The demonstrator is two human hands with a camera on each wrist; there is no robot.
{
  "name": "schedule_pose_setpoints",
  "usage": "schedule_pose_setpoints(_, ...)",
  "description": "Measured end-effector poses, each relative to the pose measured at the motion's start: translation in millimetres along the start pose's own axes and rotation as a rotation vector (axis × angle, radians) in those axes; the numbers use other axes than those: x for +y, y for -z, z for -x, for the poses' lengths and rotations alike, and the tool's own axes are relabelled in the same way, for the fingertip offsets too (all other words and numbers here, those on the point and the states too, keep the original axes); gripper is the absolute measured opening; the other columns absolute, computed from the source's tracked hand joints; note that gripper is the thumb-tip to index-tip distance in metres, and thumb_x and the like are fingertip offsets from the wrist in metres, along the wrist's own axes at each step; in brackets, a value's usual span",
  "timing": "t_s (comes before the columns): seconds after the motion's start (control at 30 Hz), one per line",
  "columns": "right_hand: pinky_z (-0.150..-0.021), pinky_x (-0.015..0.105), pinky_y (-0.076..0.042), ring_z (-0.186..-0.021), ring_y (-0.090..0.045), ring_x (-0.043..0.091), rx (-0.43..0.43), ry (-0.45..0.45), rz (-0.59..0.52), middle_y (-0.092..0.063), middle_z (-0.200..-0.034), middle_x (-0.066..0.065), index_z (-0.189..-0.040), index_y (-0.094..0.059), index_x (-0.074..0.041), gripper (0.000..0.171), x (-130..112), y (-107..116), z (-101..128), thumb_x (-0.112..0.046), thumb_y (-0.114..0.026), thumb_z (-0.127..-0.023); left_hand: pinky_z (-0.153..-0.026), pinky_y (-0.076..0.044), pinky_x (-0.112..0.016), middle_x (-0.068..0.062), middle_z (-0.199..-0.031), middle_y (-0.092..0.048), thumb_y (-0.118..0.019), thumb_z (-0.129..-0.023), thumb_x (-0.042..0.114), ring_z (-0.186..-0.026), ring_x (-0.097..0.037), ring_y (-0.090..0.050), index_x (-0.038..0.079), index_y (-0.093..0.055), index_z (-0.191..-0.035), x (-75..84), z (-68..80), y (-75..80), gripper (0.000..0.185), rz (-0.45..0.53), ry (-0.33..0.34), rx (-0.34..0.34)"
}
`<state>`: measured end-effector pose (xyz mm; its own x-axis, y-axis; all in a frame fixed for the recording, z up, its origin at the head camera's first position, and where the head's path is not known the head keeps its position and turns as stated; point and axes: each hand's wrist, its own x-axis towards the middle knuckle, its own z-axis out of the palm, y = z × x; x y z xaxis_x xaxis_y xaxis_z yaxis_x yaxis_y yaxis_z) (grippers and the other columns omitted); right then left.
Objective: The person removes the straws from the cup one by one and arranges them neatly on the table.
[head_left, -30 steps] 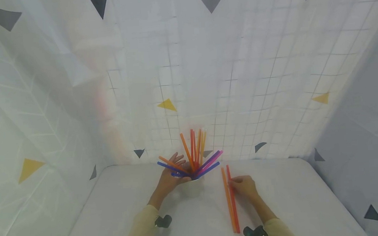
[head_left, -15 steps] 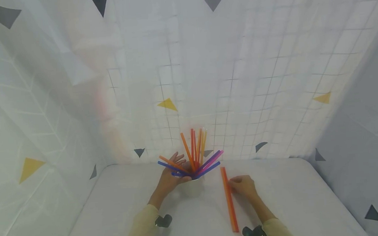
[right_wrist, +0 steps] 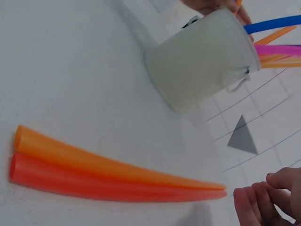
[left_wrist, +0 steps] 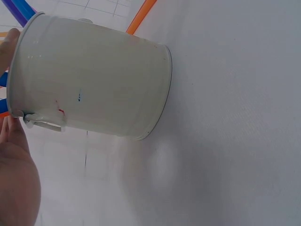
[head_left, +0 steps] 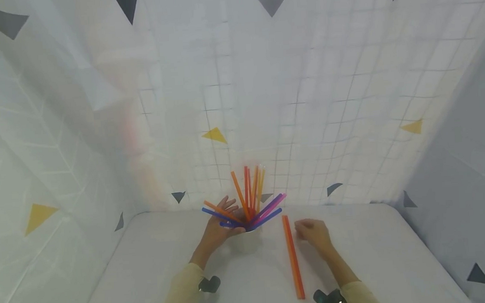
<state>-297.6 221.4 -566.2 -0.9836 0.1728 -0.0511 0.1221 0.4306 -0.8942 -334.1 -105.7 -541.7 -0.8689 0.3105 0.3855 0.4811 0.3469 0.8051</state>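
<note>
A small pale metal bucket [left_wrist: 89, 75] stands upright on the table, with several colourful straws fanning out of its mouth. My left hand [head_left: 216, 229] grips the bucket at its rim, thumb on the near side and the other fingers behind the straws. To the right, an orange straw [right_wrist: 94, 155] and a red straw [right_wrist: 94, 184] lie side by side on the table, touching along their length. My right hand [head_left: 314, 234] is just right of their far ends, fingers loosely bent and holding nothing. In the right wrist view its fingertips [right_wrist: 242, 195] are apart from the straws.
The white table [head_left: 357, 255] runs back to a hanging sheet [head_left: 326, 95] printed with grid lines and triangles. More pale cloth closes in the left and right sides. Straws in the bucket, such as a blue straw [head_left: 271, 217], stick out sideways well past its rim.
The red straw has shifted left to lie against the orange one. My right hand has let go of it and moved slightly away. My left hand stays at the bucket.
</note>
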Motion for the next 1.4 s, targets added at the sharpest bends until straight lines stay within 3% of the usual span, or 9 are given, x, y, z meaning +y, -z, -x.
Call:
schedule_pose_setpoints(0.13,-0.085,0.040,-0.056,-0.094,-0.069,0.019,-0.005,0.070,-0.071,-0.070,-0.109,0.007,-0.118,-0.068,-0.011,0.032,-20.1,0.9,2.3,-0.032,-0.065,-0.095,-0.105,-0.041,-0.046,0.007,-0.148,-0.045,-0.083,-0.075,0.033,-0.131,-0.015,-0.048,0.025,-0.019,-0.155,-0.8,0.2,1.4,0.103,0.005,0.000,0.006)
schedule_pose_setpoints(0.3,-0.085,0.038,-0.056,-0.097,-0.070,0.021,-0.013,0.158,-0.133,-0.070,-0.111,0.006,-0.117,-0.068,-0.013,0.032,-47.8,-1.5,4.6,-0.034,-0.067,-0.093,-0.105,-0.042,-0.047,0.007,-0.148,-0.046,-0.083,-0.074,0.033,-0.131,-0.015,-0.049,0.024,-0.019,-0.155,-2.4,-1.2,3.2,0.104,0.002,-0.003,0.006)
schedule_pose_setpoints(0.67,-0.080,0.032,-0.058,-0.098,-0.069,0.024,-0.107,0.204,-0.292,-0.071,-0.107,0.008,-0.116,-0.069,-0.009,0.026,-88.2,-15.4,11.5,-0.017,-0.070,-0.091,-0.105,-0.041,-0.047,0.008,-0.148,-0.045,-0.084,-0.075,0.030,-0.131,-0.014,-0.048,0.029,-0.018,-0.155,-7.6,-4.1,4.3,0.103,0.019,0.010,0.012)
schedule_pose_setpoints(0.83,-0.083,0.034,-0.057,-0.097,-0.069,0.023,-0.109,0.217,-0.282,-0.072,-0.104,0.006,-0.114,-0.070,-0.009,0.024,-94.7,-22.9,12.9,-0.014,-0.071,-0.090,-0.106,-0.040,-0.048,0.010,-0.147,-0.045,-0.084,-0.074,0.031,-0.132,-0.014,-0.048,0.032,-0.018,-0.154,-12.3,-6.4,3.6,0.104,0.014,0.010,0.015)
schedule_pose_setpoints(1.23,-0.084,0.040,-0.057,-0.094,-0.069,0.017,-0.064,0.227,-0.203,-0.073,-0.096,-0.002,-0.103,-0.074,-0.017,0.017,-100.0,-40.3,15.0,-0.019,-0.076,-0.086,-0.107,-0.038,-0.049,-0.002,-0.149,-0.045,-0.084,-0.073,0.036,-0.131,-0.014,-0.048,0.027,-0.017,-0.155,-14.1,-7.6,5.0,0.107,-0.005,-0.008,-0.004)
schedule_pose_setpoints(1.4,-0.084,0.041,-0.057,-0.093,-0.069,0.016,-0.040,0.230,-0.184,-0.073,-0.094,-0.003,-0.100,-0.074,-0.018,0.016,-101.2,-42.0,14.3,-0.020,-0.077,-0.085,-0.107,-0.039,-0.048,0.004,-0.149,-0.045,-0.085,-0.073,0.033,-0.131,-0.012,-0.048,0.029,-0.017,-0.155,-12.9,-6.7,4.7,0.106,0.016,0.005,0.000)
